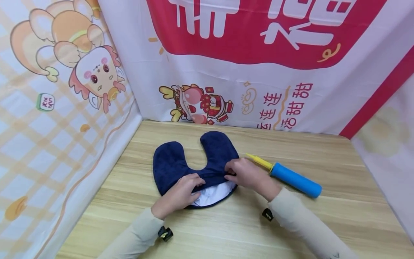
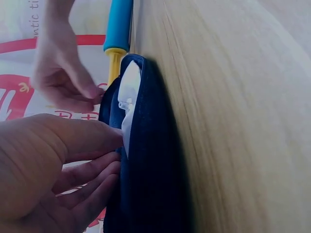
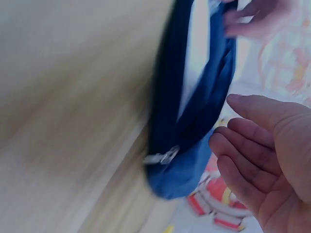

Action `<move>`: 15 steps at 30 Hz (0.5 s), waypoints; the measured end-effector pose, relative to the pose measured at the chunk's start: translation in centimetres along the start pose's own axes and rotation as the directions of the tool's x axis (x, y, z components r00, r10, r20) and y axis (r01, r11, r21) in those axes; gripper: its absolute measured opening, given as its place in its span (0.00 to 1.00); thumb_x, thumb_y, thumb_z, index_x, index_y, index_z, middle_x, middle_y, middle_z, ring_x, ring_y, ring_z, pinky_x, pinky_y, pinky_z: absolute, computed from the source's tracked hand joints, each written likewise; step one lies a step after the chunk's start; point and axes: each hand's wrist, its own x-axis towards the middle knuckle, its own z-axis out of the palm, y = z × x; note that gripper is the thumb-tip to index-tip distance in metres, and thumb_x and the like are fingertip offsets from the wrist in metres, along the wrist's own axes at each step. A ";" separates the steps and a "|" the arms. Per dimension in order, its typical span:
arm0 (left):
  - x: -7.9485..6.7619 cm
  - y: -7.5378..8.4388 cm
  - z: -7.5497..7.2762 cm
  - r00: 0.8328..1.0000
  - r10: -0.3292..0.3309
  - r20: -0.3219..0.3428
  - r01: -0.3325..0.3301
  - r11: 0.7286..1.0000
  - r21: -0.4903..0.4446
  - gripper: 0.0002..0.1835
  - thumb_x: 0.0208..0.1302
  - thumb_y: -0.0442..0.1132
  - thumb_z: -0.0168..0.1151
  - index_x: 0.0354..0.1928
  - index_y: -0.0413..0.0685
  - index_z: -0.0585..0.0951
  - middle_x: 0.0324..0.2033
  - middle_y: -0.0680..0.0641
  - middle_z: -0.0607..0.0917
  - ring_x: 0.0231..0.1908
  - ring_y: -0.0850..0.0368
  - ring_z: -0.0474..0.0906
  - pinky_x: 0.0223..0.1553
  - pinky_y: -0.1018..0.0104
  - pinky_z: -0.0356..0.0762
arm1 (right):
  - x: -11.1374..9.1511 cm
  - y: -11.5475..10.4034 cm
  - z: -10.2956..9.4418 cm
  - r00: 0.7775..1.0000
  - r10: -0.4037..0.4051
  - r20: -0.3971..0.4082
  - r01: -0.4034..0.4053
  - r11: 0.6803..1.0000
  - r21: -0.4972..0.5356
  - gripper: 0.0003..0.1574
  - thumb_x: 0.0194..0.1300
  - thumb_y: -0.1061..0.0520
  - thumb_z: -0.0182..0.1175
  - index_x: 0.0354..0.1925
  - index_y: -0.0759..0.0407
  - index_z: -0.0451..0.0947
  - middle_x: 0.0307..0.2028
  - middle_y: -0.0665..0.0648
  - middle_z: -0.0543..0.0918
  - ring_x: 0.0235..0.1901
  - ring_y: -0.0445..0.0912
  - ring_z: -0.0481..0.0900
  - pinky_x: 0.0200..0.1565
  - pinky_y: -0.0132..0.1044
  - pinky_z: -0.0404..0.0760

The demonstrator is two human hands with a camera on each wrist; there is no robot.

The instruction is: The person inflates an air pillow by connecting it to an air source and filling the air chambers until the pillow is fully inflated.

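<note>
— cream cloth sleeves [image 1: 305, 219] come closest to us, on a person's two arms. small black boxes [image 1: 165, 233] sit by the wrists.

— what's between the hands?

— a dark blue, u-shaped, soft cloth pillow [image 1: 210, 172]. it lies on the light brown, wood-look desk [image 1: 129, 187]. its two round ends point away from the person. the near side is open like a mouth, and white lining [image 1: 213, 194] shows inside.

— what about the left hand [image 1: 181, 192]?

— its thumb and fingers pinch the loose blue edge of that mouth.

— and the right hand [image 1: 247, 172]?

— it's at the right side of the pillow. the fingers are bent a little, with a gap to the thumb. i can't tell if the tips touch the cloth.

— i see something shiny!

— that's a silvery zip pull [image 3: 165, 156], a bit blurry, near the right end of the mouth.

— and the blue thing?

— a blue plastic tube with a yellow pointed end [image 1: 295, 180]. it lies on the desk, just right of the pillow.

— what hangs behind?

— a white cloth with red pictures [image 1: 236, 79].
</note>
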 end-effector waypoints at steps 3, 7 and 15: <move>0.0 -0.1 0.0 1.000 -0.009 0.002 0.009 1.000 0.002 0.17 0.63 0.35 0.75 0.54 0.42 0.87 0.49 0.47 0.87 0.51 0.51 0.85 0.55 0.53 0.84 | 0.5 -1.7 0.4 0.998 -0.060 0.014 0.060 0.998 0.029 0.07 0.66 0.56 0.74 0.37 0.58 0.87 0.30 0.50 0.87 0.29 0.37 0.80 0.33 0.30 0.81; 0.1 -0.2 0.2 1.000 -0.011 0.003 0.011 1.000 0.002 0.17 0.64 0.36 0.75 0.54 0.42 0.87 0.48 0.47 0.87 0.51 0.51 0.85 0.54 0.54 0.85 | 0.9 -3.4 1.8 0.993 -0.106 0.054 0.103 0.993 0.055 0.07 0.67 0.54 0.73 0.37 0.57 0.87 0.29 0.49 0.85 0.28 0.35 0.75 0.31 0.27 0.76; 0.0 -0.5 0.2 1.000 -0.004 0.007 0.004 1.000 -0.012 0.17 0.64 0.35 0.75 0.54 0.44 0.87 0.47 0.48 0.87 0.49 0.53 0.85 0.52 0.56 0.85 | 1.6 -5.2 4.5 0.991 -0.117 0.061 0.113 0.991 0.067 0.08 0.66 0.54 0.74 0.34 0.55 0.85 0.27 0.49 0.82 0.25 0.35 0.70 0.29 0.26 0.69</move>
